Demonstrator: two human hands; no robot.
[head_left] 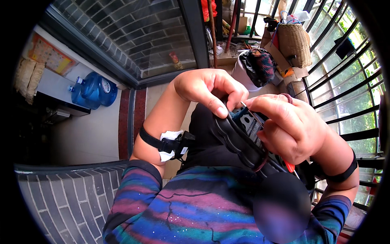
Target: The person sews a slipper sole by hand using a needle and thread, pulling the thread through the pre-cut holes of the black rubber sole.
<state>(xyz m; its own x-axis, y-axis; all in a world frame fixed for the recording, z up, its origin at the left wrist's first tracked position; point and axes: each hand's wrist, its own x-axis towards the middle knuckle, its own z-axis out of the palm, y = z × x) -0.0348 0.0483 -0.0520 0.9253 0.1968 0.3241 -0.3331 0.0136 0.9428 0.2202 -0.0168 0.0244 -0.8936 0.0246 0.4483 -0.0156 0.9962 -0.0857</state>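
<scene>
Both my hands are together over my lap at a black shoe sole with a wavy raised rim and a grey patterned inside. Dark blue knitted-looking material shows along its far end. Thumb and fingers of my left hand are closed on that end. My right hand grips a thin metal needle-like tool, whose tip lies close to my left fingertips. An orange-red piece shows below the right hand; whether it is the tool's handle I cannot tell. Dark red yarn loops on the right hand.
Blue water bottles stand at the left beyond a dark door frame. At the back right are a wicker basket, cardboard and a white bucket topped by a dark bag. Barred windows run along the right.
</scene>
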